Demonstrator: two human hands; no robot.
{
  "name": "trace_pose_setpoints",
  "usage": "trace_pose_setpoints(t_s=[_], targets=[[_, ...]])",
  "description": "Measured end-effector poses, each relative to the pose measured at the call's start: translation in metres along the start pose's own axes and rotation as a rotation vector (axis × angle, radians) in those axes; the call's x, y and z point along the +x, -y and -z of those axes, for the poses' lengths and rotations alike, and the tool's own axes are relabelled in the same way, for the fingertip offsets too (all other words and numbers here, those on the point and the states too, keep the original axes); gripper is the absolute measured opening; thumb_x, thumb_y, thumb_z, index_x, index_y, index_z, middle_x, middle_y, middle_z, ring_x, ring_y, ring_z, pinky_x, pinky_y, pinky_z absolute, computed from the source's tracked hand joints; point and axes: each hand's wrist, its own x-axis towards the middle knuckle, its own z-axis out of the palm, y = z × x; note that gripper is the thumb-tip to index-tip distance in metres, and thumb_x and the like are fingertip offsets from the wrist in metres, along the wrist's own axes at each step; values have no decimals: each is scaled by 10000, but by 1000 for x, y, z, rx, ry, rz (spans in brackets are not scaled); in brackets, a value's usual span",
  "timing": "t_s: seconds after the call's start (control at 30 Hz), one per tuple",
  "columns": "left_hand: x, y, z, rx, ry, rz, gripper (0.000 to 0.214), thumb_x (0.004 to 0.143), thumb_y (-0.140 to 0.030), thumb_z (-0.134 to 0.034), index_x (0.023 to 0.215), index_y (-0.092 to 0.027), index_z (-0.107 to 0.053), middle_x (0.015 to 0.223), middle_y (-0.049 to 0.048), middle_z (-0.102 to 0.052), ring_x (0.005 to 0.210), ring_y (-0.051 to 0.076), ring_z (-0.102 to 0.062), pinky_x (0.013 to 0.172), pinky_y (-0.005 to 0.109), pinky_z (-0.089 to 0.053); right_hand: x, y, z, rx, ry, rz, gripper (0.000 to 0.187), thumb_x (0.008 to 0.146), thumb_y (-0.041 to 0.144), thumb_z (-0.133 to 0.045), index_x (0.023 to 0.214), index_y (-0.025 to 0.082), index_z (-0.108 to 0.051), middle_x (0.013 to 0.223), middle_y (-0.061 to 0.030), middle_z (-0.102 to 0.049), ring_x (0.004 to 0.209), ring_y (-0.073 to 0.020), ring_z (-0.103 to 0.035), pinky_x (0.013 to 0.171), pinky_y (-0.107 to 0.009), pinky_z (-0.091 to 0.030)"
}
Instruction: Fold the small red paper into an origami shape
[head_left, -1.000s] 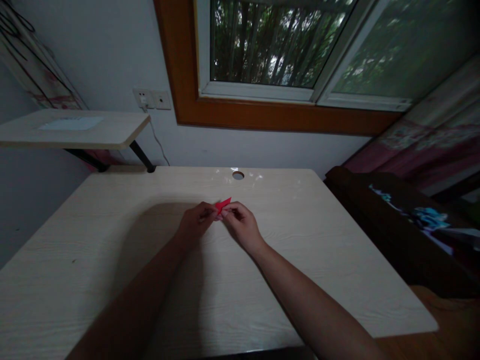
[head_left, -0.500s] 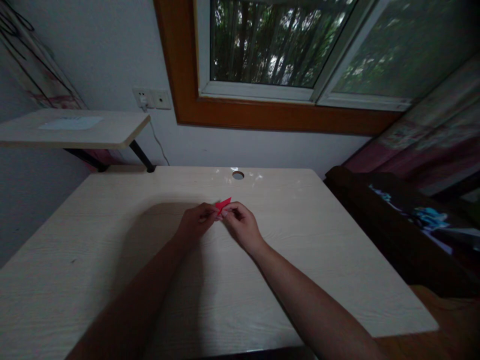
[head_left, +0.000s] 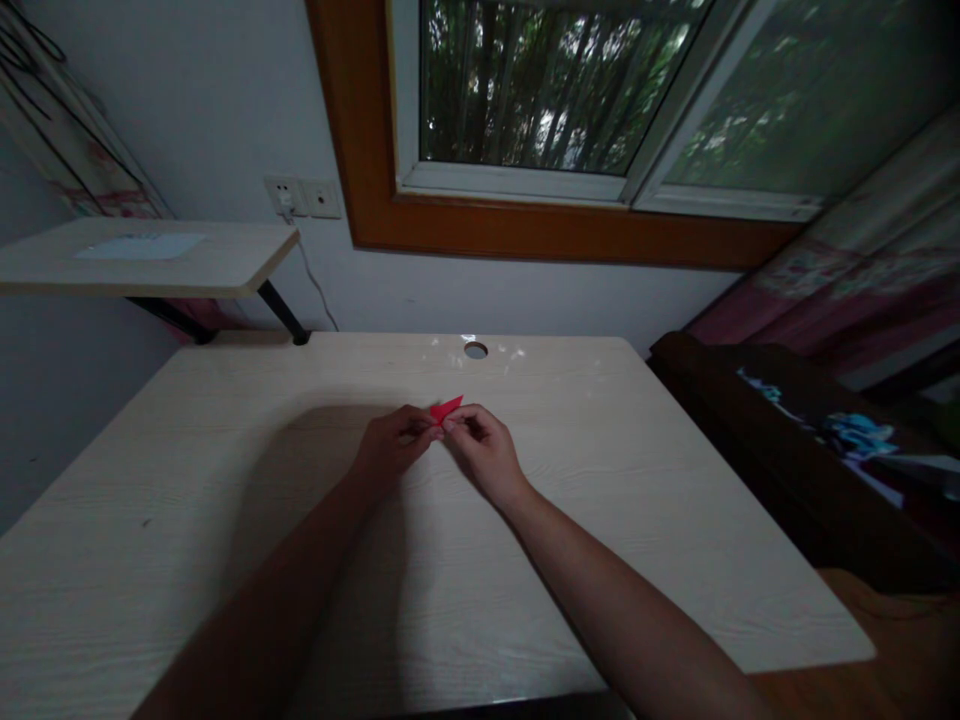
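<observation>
A small piece of folded red paper (head_left: 446, 408) is pinched between my two hands above the middle of the desk. My left hand (head_left: 395, 438) grips its left side between thumb and fingers. On the other side, my right hand (head_left: 484, 445) pinches the paper's right edge, its fingertips almost meeting those of the left. A pointed red corner sticks up past the fingers toward the window. The lower part of the paper is hidden behind my fingertips.
The pale wooden desk (head_left: 637, 520) has a round cable hole (head_left: 476, 350) near its back edge. A raised shelf (head_left: 232, 262) with a paper sheet (head_left: 141, 246) stands at the left. Beyond are a wall socket (head_left: 302, 197) and window; a dark brown piece of furniture (head_left: 757, 470) is at the right.
Almost nothing differs. The fingertips have shifted very slightly around the red paper, and both hands keep their place over the desk.
</observation>
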Motion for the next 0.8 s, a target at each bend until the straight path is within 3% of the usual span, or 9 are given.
trace_pose_setpoints(t_s=[0.37,0.8], targets=[[0,2,-3,-85,-34,50,288,772,-354,-769,938,-202,-590,809,24,-768,754,185,-760,736,296,-623,0,6,-2,2,-43,-38,201,806,397,-735,851,215,-664,776,-8,-709,695,-167,-644,657,-283,-503],[-3,8,-5,-294,48,75,308,881,-368,-671,1089,-209,-507,856,42,-770,813,206,-771,797,338,-634,0,2,-2,13,-41,-33,192,816,388,-731,853,217,-652,767,-9,-723,712,-182,-686,680,-302,-528]])
